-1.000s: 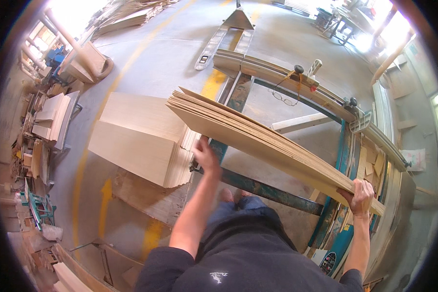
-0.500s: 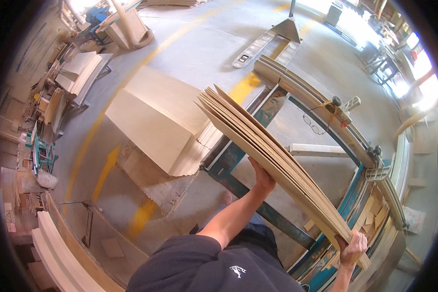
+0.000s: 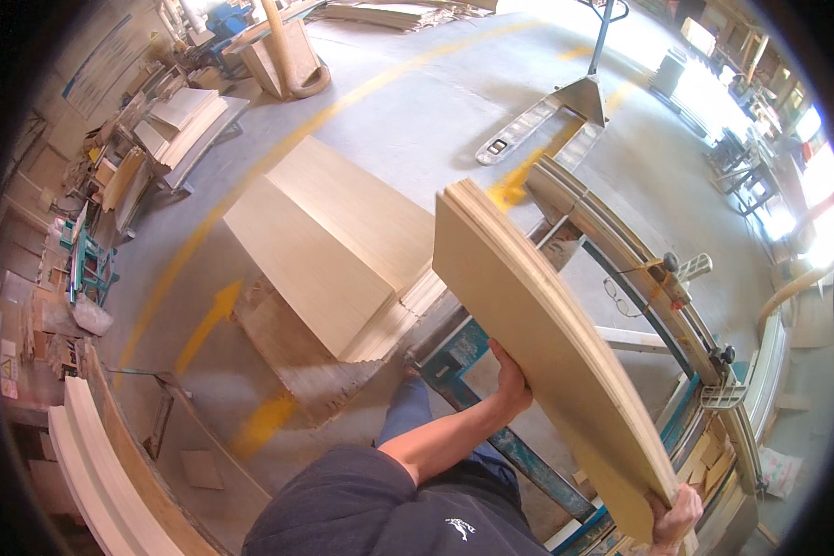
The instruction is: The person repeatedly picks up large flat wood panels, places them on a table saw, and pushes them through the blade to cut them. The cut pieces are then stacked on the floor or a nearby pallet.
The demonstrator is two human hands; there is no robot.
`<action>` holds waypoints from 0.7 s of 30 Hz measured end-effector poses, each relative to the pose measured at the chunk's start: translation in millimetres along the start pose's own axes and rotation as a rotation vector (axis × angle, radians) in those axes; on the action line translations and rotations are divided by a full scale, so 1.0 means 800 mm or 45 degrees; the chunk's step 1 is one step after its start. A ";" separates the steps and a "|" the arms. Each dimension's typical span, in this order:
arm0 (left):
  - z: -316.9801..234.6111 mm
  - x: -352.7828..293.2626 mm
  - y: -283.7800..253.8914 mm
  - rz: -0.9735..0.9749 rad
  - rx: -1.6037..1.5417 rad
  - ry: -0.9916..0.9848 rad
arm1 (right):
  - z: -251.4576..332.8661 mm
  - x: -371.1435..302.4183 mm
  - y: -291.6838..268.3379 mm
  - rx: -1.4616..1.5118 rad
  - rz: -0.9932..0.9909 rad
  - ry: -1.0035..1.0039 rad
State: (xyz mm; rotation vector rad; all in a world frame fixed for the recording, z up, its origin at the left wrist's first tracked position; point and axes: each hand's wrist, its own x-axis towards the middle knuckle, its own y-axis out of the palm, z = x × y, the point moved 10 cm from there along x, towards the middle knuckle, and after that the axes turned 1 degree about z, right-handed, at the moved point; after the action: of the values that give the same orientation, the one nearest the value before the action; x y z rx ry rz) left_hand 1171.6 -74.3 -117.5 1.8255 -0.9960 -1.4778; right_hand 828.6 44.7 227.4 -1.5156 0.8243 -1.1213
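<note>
Between my two hands is a stack of thin plywood boards (image 3: 551, 361), held off the floor and tilted so that one broad face turns toward me. My left hand (image 3: 511, 378) presses against that face near the lower long edge, its fingers partly behind the boards. At the near right end, my right hand (image 3: 678, 517) wraps round the stack's corner. Left of the held boards lies a large pile of similar boards (image 3: 315, 250) on a worn wooden base (image 3: 292, 347). Beneath the held stack runs the green metal frame of a machine (image 3: 519, 454), partly hidden by it.
Along the frame's far side runs a long rail (image 3: 612, 232) with clamps; glasses (image 3: 616, 296) hang there. A pallet jack (image 3: 565, 111) stands beyond. Boards lie on a left-hand stand (image 3: 190, 125), and long pale strips (image 3: 102, 473) at lower left. Wood offcuts (image 3: 713, 454) lie near my right hand.
The held stack has turned to show more of its broad face, and its fanned far edges now sit flush together. The view has shifted, with the surroundings lower and further right.
</note>
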 end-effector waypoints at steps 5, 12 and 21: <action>-0.104 -0.010 0.033 0.022 0.018 -0.115 | 0.035 0.110 -0.008 0.191 0.091 0.110; -0.345 0.018 0.027 -0.159 0.219 0.133 | 0.190 0.332 0.049 0.532 0.409 0.101; -0.599 0.156 -0.122 -0.670 0.346 0.338 | 0.410 0.582 0.254 0.606 0.787 -0.206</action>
State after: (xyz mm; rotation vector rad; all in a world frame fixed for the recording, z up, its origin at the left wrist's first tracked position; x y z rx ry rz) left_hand 1670.9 -132.3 -161.0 2.5469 -0.6342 -1.3719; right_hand 1300.7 -320.0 129.4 -0.8519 0.7698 -0.6565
